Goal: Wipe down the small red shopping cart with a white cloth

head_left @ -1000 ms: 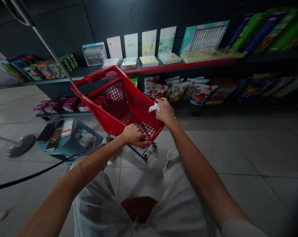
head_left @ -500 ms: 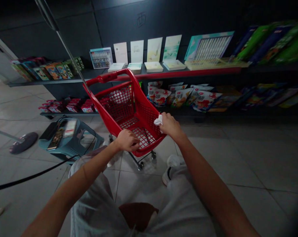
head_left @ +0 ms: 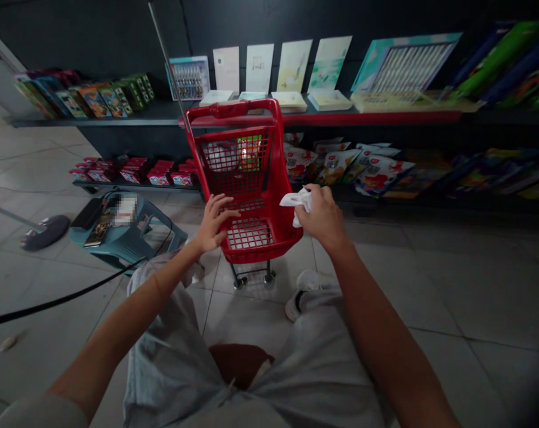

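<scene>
A small red shopping cart point(head_left: 288, 233) with mesh walls stands on its wheels in front of me, a thin metal pole at its handle. My left hand point(head_left: 215, 223) is over the cart's near left rim, fingers spread and holding nothing; whether it touches the rim I cannot tell. Beside the right rim, my right hand point(head_left: 323, 215) grips a crumpled white tissue point(head_left: 300, 201) between thumb and fingers. The tissue hangs near the cart's right wall.
A dark wall shelf point(head_left: 157, 120) runs behind the cart, bearing books, boxed sets and small cartons. Snack bags point(head_left: 381, 172) and red boxes fill the lower shelf. On the left stand a blue-grey stool point(head_left: 151, 211) with items on it and a round pole base point(head_left: 46, 232). A black cable point(head_left: 68, 307) crosses the left side.
The cart has turned, its handle end swinging right in view. My left hand has opened out from a closed shape and risen. My right hand has moved slightly up and right with the tissue.
</scene>
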A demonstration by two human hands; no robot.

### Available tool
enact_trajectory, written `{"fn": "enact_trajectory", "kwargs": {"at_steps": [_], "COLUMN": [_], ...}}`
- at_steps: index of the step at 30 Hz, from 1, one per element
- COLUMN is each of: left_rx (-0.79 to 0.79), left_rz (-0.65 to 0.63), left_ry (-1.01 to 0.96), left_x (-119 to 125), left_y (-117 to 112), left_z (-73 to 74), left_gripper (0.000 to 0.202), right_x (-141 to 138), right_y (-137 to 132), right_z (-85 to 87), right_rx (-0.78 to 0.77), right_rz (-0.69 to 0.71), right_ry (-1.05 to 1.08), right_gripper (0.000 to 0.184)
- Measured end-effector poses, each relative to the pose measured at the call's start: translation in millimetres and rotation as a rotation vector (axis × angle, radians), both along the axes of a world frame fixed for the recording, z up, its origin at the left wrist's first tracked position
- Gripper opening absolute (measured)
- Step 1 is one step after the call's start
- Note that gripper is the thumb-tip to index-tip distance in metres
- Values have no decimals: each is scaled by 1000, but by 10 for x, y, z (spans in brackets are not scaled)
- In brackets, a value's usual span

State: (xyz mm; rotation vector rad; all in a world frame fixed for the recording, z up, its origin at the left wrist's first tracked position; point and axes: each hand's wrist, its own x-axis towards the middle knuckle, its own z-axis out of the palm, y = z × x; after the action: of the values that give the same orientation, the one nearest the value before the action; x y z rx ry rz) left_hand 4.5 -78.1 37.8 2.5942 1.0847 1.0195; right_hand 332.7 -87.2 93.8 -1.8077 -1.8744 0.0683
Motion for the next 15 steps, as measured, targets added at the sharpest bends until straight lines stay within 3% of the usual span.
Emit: {"fn": "enact_trajectory", "kwargs": {"at_steps": [6,11,15], "left_rx": [-204,-342,-366], "left_rz": [78,29,19], "left_ry": [-353,-400,-373], "left_x": [-112,-194,-239], "left_y": [194,391,481], "left_z": [-326,-369,-386], "left_gripper": [76,86,82], "right_x": [-65,-107,-70], "right_y": [110,182,244], "right_z": [-154,-180,-216], "right_rx": [173,280,277], "right_rz": [124,179,267], "right_ry": [106,221,266], "right_gripper": [56,65,58]}}
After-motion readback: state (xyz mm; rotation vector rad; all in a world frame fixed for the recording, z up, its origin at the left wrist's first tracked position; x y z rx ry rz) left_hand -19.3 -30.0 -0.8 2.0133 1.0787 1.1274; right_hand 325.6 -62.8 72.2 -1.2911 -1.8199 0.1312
